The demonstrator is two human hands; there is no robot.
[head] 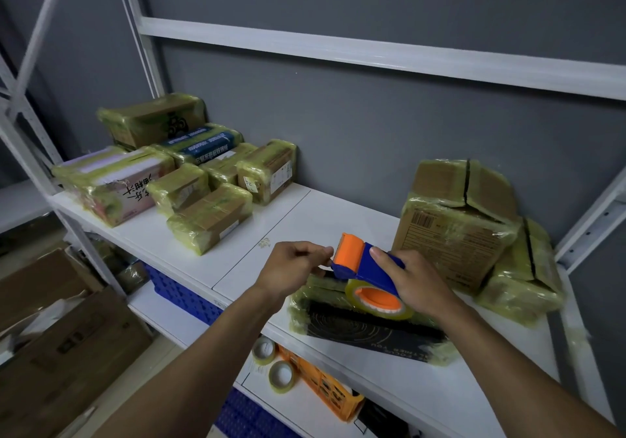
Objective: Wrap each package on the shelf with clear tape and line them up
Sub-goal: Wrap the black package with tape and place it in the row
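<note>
My right hand (pixel 411 276) grips a blue and orange tape dispenser (pixel 364 265) loaded with a roll of clear tape (pixel 379 297). My left hand (pixel 293 266) pinches at the dispenser's orange front end, where the tape end comes out. Both hands hover over a flat black package (pixel 369 331) partly wrapped in tape, lying at the front of the white shelf (pixel 305 214). Two taped cardboard boxes (pixel 457 221) lean at the back right. Several wrapped packages (pixel 189 173) are grouped at the shelf's left end.
On the lower shelf lie two spare tape rolls (pixel 272 363), an orange crate (pixel 325 387) and blue crates (pixel 183 298). Cardboard boxes (pixel 61 329) are stacked on the floor at left. White rack posts (pixel 27 153) and a grey wall border the shelf.
</note>
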